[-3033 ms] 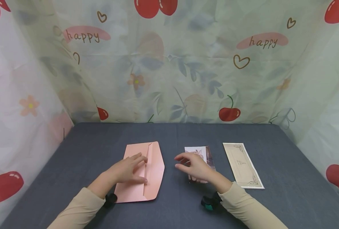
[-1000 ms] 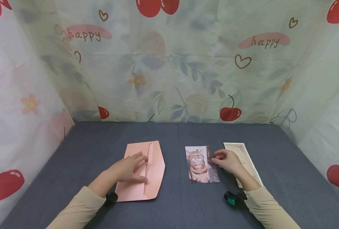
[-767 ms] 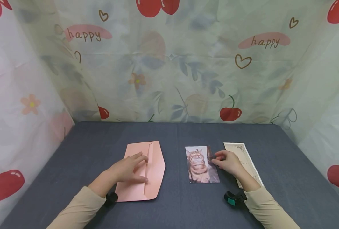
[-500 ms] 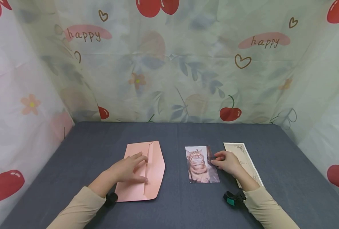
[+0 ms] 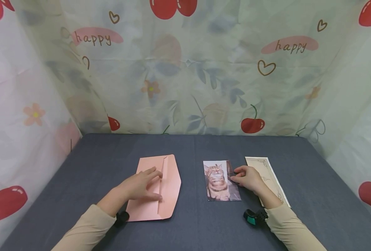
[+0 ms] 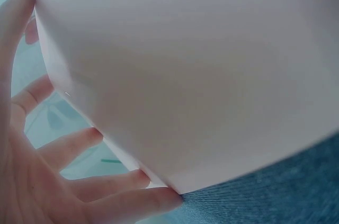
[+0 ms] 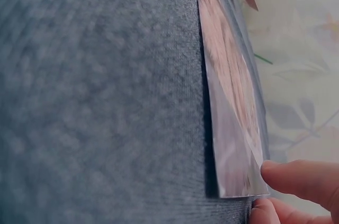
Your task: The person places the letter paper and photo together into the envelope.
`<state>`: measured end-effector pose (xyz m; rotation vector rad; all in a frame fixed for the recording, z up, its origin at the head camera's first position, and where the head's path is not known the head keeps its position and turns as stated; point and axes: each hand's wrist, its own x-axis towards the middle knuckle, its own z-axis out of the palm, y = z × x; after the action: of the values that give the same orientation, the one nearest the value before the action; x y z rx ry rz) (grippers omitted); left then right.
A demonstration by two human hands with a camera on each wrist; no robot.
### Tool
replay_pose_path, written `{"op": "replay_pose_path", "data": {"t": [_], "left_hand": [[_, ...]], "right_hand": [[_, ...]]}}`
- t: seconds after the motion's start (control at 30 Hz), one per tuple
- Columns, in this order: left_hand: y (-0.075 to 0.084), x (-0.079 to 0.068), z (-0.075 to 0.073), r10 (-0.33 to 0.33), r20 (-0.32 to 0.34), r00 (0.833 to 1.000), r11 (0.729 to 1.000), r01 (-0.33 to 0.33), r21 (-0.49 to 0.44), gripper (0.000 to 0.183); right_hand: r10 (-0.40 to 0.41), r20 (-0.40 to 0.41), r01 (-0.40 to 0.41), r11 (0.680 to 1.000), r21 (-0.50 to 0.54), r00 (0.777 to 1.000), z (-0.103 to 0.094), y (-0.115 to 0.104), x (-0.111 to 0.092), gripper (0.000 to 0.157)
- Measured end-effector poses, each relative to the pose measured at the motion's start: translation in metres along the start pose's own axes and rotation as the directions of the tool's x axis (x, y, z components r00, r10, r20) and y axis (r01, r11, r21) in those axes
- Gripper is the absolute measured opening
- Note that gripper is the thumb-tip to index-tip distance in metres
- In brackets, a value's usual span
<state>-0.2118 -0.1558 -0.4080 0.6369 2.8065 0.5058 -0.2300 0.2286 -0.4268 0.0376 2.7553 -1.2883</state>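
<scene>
Head view: the pink envelope (image 5: 169,197) lies flat on the bench (image 5: 185,230), flap outward, left hand (image 5: 138,184) resting across it, fingers apart, probably to keep it from sliding. And over to the photo (image 5: 216,184)! The right hand (image 5: 248,179) comes at its right edge, presumably because a flat sheet offers little else to catch; that arm partly covers the cream card (image 5: 268,174). Compared with three seconds ago, this hand has left the cat's picture for that edge; the envelope stays put.

Left wrist: spread fingertips touch the envelope's edge.

Right wrist: one fingertip meets the photo, others crowd its edge; whether they're clamped on it, can't tell.
</scene>
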Motion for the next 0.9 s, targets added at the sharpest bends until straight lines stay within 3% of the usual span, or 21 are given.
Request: {"op": "replay_pose_path", "data": {"t": [0.9], "left_hand": [[-0.0005, -0.0001, -0.0002, 0.001, 0.008, 1.000, 1.000, -0.001, -0.012, 0.064]], "right_hand": [[0.000, 0.008, 0.000, 1.000, 0.007, 1.000, -0.0014, -0.0058, -0.0013, 0.026]]}}
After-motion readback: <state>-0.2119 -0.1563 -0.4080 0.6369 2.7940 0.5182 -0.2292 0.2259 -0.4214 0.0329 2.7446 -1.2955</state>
